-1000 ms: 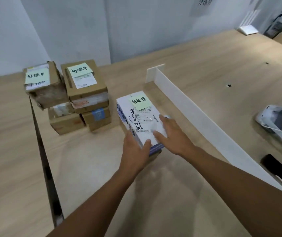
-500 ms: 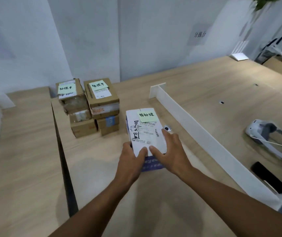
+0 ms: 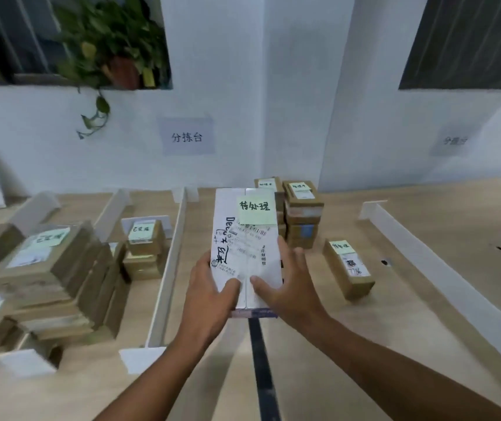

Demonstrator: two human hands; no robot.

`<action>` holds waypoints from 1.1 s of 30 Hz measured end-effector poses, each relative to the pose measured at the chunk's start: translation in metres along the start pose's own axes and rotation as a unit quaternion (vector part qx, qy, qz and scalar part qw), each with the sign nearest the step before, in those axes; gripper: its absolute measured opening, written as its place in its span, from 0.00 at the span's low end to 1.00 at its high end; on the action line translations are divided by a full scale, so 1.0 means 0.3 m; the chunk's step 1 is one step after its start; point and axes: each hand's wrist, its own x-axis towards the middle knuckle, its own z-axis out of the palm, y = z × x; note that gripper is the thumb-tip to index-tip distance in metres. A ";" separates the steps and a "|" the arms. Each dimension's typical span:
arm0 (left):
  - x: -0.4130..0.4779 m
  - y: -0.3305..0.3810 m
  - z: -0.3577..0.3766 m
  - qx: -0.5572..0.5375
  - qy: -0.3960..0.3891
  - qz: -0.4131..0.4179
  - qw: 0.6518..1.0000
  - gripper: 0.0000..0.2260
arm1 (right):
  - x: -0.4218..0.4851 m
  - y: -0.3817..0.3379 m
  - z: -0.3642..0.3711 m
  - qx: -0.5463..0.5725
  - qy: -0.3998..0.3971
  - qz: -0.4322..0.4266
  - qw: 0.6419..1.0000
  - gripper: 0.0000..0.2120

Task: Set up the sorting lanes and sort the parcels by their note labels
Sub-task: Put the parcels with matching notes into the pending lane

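White parcel (image 3: 244, 253) held in both hands.
Left hand (image 3: 212, 294) and right hand (image 3: 285, 287) grasp its near end; brown parcel (image 3: 347, 268) at three o'clock.

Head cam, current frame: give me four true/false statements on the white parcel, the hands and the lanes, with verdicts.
1. The left hand and right hand both hold the white parcel. True.
2. The note on the white parcel is pink. False: it is green.
3. A lone brown parcel lies on the table to the right of the white parcel. True.
4. The lane left of the white divider holds no parcels. False: brown parcel stacks stand there.
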 end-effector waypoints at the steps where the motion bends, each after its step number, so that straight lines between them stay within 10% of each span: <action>1: -0.029 -0.011 -0.096 -0.002 0.022 -0.004 1.000 0.27 | -0.016 -0.071 0.057 0.015 -0.006 -0.021 1.000 0.42; 18: -0.441 -0.428 -1.831 0.114 0.272 -0.002 0.955 0.32 | -0.260 -1.230 1.452 0.162 -0.221 -0.205 0.940 0.41; 33: -0.431 -1.035 -3.004 0.174 0.333 -0.118 0.919 0.32 | -0.290 -1.920 2.724 0.166 -0.355 -0.257 0.884 0.41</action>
